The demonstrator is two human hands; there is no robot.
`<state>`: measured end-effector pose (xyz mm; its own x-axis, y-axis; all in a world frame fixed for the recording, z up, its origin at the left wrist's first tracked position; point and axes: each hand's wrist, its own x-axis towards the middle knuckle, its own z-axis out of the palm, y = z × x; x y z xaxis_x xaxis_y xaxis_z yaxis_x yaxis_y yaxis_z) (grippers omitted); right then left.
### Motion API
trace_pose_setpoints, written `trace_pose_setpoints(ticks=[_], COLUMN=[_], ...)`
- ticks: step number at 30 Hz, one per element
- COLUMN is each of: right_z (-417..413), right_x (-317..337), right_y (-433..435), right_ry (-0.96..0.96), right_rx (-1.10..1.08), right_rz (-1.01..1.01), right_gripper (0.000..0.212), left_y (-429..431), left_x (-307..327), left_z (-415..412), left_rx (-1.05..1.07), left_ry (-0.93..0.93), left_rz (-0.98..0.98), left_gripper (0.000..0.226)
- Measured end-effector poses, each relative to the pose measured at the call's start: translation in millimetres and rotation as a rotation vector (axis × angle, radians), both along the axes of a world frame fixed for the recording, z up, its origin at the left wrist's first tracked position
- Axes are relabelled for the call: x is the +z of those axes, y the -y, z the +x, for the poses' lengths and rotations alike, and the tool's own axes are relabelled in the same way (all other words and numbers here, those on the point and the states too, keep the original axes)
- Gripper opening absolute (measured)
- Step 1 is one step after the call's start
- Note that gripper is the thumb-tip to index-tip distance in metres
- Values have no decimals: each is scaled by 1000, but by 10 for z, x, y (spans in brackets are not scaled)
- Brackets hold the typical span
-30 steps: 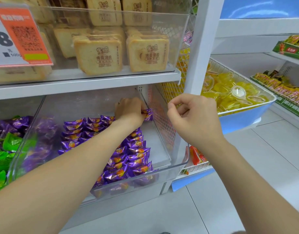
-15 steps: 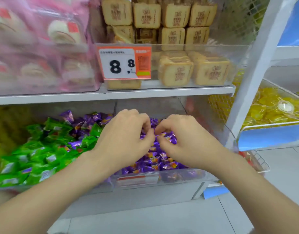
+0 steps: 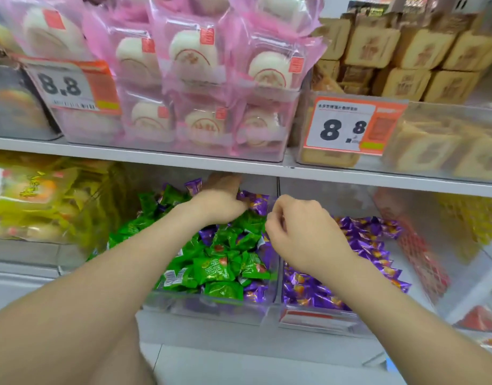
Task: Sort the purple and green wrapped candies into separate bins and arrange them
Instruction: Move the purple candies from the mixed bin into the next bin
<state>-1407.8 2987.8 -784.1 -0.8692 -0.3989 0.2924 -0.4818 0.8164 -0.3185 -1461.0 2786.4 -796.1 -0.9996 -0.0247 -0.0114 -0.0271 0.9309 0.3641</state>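
Lower centre, the left bin [image 3: 206, 308] holds green candies [image 3: 211, 268] mixed with some purple candies [image 3: 256, 202]; the right bin [image 3: 361, 326] holds only purple. My left hand [image 3: 219, 201] reaches into the left bin's back, its grip hidden. My right hand [image 3: 303, 232] is curled over the divider, and I cannot tell whether it holds anything.

Green candies [image 3: 211, 266]; purple candies [image 3: 369, 243] with orange marks, possibly fruit; pink packets [image 3: 200, 65]; orange-and-white price tag [image 3: 347, 126].
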Motion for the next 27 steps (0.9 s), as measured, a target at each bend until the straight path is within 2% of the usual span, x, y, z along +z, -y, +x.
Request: trace_pose_setpoints(ticks=[3, 5, 6, 7, 8, 10, 11, 12, 16, 21, 24, 27], right_z=[-105, -153, -176, -194, -211, -229, -231, -231, -193, -166, -128, -69], right_x=[-30, -57, -70, -84, -99, -121, -128, -136, -136, -96, -69, -47], right_y=[39, 55, 62, 64, 66, 51, 42, 34, -8, -58, -36, 58], right_ry=[68, 66, 62, 59, 57, 58, 59, 61, 53, 67, -3, -57], right_rx=[-31, -41, -46, -48, -52, -59, -57, -54, -24, -5, 25, 152], right_rz=[-41, -49, -48, -47, -47, -54, -64, -73, -97, -144, -132, -124], right_gripper=[26, 27, 28, 28, 28, 27, 27, 26, 20, 16, 7, 25], left_y=[-43, -111, -139, -155, -172, -228, -243, -251, -145, 83, 299, 508], left_x=[-71, -70, -66, -79, -99, -153, -185, -206, -242, -132, -39, -12], left_z=[-182, -262, -295, -325, -344, -409, -445, -465, -464, -330, -99, 151], left_rx=[-65, -168, -194, -192, -197, -214, -239, -260, -283, -358, -391, -409], left_ry=[110, 196, 231, 264, 284, 323, 326, 323, 265, 197, 148, 141], left_rz=[67, -13, -56, -91, -121, -195, -206, -211, -151, -80, 6, 82], left_gripper=[87, 123, 131, 130, 119, 73, 58, 54, 59, 48, 35, 26])
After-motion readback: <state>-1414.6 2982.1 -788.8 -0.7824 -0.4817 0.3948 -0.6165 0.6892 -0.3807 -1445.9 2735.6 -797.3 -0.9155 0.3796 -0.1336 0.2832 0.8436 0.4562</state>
